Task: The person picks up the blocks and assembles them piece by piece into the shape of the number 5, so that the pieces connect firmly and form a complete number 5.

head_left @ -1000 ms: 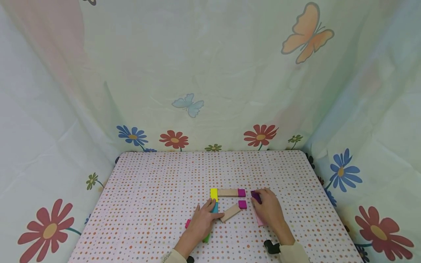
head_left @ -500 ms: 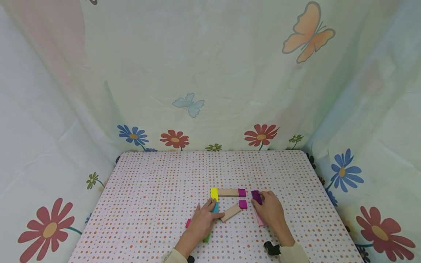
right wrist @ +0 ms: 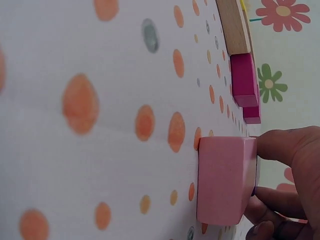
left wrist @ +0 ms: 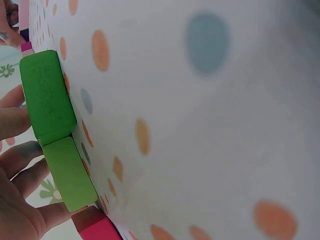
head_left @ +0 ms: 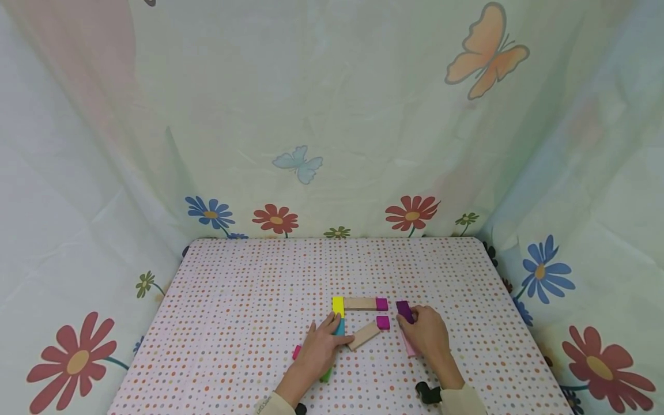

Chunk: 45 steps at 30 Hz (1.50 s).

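Observation:
My left hand (head_left: 315, 349) lies over a column of blocks, fingers spread and fairly straight, touching them. Past its fingertips show a yellow block (head_left: 338, 304) and a blue block (head_left: 339, 328). In the left wrist view, its fingers sit along the far side of a dark green block (left wrist: 47, 95) and a light green block (left wrist: 70, 172); a red-pink block (left wrist: 100, 227) adjoins these. My right hand (head_left: 429, 334) pinches a dark purple block (head_left: 404, 311) between thumb and fingers. A pink block (right wrist: 225, 180) extends from it toward me, partly hidden by the hand.
A plain wooden block (head_left: 360, 304) runs right from the yellow one to a magenta block (head_left: 381, 304). Another wooden block (head_left: 364, 336) slants toward a second magenta block (head_left: 383, 323). All lie on a dotted tablecloth (head_left: 233, 323), with a printed curtain (head_left: 332, 104) around the table.
The right hand has shifted slightly down and right along the purple block, showing more of its top. The left hand and the other blocks have kept their places.

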Each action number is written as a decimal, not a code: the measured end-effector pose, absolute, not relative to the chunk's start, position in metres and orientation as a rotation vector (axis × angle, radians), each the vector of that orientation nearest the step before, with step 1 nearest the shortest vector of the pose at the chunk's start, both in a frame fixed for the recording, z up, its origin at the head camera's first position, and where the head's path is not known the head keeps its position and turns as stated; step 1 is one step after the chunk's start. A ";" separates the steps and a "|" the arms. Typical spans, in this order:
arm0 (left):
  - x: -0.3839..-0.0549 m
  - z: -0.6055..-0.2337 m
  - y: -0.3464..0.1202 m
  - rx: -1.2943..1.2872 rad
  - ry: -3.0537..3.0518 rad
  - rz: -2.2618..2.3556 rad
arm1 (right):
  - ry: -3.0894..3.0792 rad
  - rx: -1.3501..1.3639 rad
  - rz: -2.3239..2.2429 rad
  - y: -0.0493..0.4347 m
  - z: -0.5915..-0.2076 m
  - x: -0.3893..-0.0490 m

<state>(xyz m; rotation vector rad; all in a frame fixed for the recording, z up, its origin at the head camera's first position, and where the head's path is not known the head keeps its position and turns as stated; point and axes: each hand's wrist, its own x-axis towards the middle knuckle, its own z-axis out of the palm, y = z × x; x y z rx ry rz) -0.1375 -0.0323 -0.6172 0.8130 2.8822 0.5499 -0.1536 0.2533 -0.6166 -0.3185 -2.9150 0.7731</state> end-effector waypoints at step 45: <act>-0.141 -0.618 -0.034 0.785 2.859 0.543 | -2.890 -0.326 0.802 0.227 -0.590 -0.125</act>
